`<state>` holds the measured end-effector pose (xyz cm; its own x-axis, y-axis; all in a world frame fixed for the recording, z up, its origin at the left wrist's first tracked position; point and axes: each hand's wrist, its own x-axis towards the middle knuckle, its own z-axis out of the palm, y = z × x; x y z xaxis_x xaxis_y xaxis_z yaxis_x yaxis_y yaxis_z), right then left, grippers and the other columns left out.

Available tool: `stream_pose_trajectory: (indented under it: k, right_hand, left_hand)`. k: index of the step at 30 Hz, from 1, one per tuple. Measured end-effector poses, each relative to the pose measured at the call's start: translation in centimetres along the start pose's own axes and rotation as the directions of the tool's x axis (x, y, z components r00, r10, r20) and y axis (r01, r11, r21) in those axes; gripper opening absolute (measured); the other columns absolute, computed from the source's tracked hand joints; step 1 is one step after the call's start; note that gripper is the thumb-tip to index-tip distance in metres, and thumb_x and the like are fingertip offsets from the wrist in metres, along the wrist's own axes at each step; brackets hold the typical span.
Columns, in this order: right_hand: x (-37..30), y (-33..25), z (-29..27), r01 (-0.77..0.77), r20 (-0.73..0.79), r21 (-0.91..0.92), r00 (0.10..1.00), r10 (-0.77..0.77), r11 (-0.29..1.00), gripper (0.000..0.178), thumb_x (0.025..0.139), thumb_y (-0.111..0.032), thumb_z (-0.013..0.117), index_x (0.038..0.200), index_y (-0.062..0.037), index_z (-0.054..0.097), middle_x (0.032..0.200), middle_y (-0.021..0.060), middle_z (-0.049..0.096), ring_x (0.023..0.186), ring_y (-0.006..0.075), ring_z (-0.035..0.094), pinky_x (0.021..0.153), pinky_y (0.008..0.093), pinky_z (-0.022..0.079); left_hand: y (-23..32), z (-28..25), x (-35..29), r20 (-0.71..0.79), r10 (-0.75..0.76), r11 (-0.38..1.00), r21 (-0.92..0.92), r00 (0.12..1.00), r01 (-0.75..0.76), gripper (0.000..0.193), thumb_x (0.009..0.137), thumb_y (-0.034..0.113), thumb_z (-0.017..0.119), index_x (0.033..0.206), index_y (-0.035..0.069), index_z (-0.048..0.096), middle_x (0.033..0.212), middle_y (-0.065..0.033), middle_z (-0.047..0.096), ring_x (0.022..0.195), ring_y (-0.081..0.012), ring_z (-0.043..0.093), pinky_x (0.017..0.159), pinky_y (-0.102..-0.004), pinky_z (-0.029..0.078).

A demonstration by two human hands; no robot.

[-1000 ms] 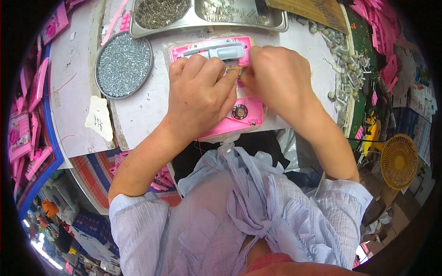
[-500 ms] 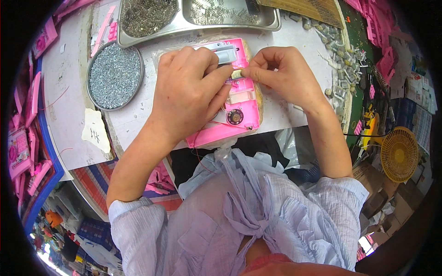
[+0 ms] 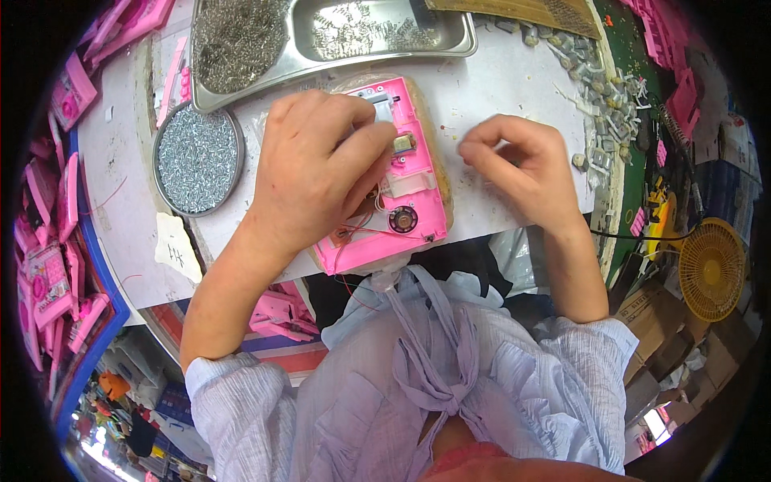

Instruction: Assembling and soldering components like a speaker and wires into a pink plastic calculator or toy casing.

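The right hand [image 3: 522, 169] has left the pink case [image 3: 426, 214]: half a second ago its fingertips were at the small yellowish part [image 3: 404, 145], and now they are above the white tabletop [image 3: 482, 84], to the right of the case and apart from it. This part, mostly hidden one second ago, now shows its right end uncovered. The white piece [image 3: 408, 185] below it has also come into view. The grey piece [image 3: 383, 108], which showed widely at first, is now mostly behind the left hand [image 3: 317, 157]. The metal tray [image 3: 385, 59] appears lower, more to the left.
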<state>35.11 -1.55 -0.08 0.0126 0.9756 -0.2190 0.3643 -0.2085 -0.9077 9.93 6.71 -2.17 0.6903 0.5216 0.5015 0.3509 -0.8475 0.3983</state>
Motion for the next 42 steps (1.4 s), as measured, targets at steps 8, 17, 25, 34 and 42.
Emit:
stream_pose_trajectory:
  k: [8, 17, 25, 34, 42]
  right_hand:
    - [-8.3, 8.3, -16.8, 0.159, -0.737, 0.377, 0.648, 0.192, 0.912, 0.033, 0.101, -0.015, 0.066, 0.129, 0.0009, 0.06, 0.096, 0.0087, 0.067, 0.075, 0.0127, 0.06, 0.063, 0.0262, 0.048]
    - [-9.7, 13.8, -27.9, 0.318, -0.918, 0.238, 0.383, 0.105, 0.918, 0.028, 0.105, -0.022, 0.062, 0.126, -0.004, 0.06, 0.1, 0.0125, 0.065, 0.08, 0.0191, 0.059, 0.064, 0.0311, 0.048]
    - [-14.4, 15.0, -31.0, 0.384, -0.955, 0.197, 0.285, 0.087, 0.902, 0.023, 0.104, -0.021, 0.059, 0.114, -0.0011, 0.063, 0.092, 0.0118, 0.064, 0.081, 0.0207, 0.06, 0.074, 0.0324, 0.051]
    - [-12.5, 8.6, -14.4, 0.467, -0.678, 0.535, 0.734, 0.029, 0.704, 0.043, 0.103, -0.029, 0.056, 0.134, -0.0002, 0.059, 0.081, 0.0058, 0.05, 0.074, 0.0157, 0.046, 0.064, 0.0273, 0.04]
    - [-6.2, 3.4, -3.1, 0.311, -0.292, 0.231, 0.926, -0.239, 0.922, 0.027, 0.083, -0.005, 0.08, 0.107, 0.0019, 0.068, 0.092, 0.0077, 0.07, 0.07, 0.0107, 0.061, 0.064, 0.0229, 0.048]
  left_hand:
    - [0.6, 0.2, 0.6, -0.048, 0.019, 0.999, 0.03, 0.999, -0.018, 0.028, 0.07, 0.009, 0.08, 0.097, 0.01, 0.074, 0.091, -0.002, 0.065, 0.08, -0.0218, 0.061, 0.074, -0.0368, 0.044]
    - [2.8, 0.9, -0.5, -0.042, -0.179, 0.983, 0.025, 0.983, 0.18, 0.023, 0.077, 0.006, 0.08, 0.099, 0.007, 0.074, 0.084, -0.0057, 0.068, 0.07, -0.0236, 0.063, 0.065, -0.0361, 0.052]
    - [3.5, 1.2, 0.0, -0.031, -0.181, 0.981, 0.072, 0.983, 0.183, 0.021, 0.079, 0.0, 0.081, 0.099, 0.004, 0.075, 0.086, -0.0089, 0.071, 0.072, -0.0238, 0.068, 0.064, -0.0338, 0.053]
    - [3.9, 1.9, 0.4, 0.006, -0.206, 0.967, 0.152, 0.978, 0.203, 0.02, 0.076, 0.0, 0.081, 0.095, 0.004, 0.074, 0.084, -0.0085, 0.071, 0.072, -0.0243, 0.067, 0.065, -0.0345, 0.053]
    - [3.6, 2.3, 0.4, -0.027, -0.184, 0.963, 0.194, 0.983, 0.186, 0.018, 0.074, 0.006, 0.08, 0.09, 0.007, 0.072, 0.078, -0.0042, 0.063, 0.067, -0.0218, 0.06, 0.057, -0.0346, 0.047]
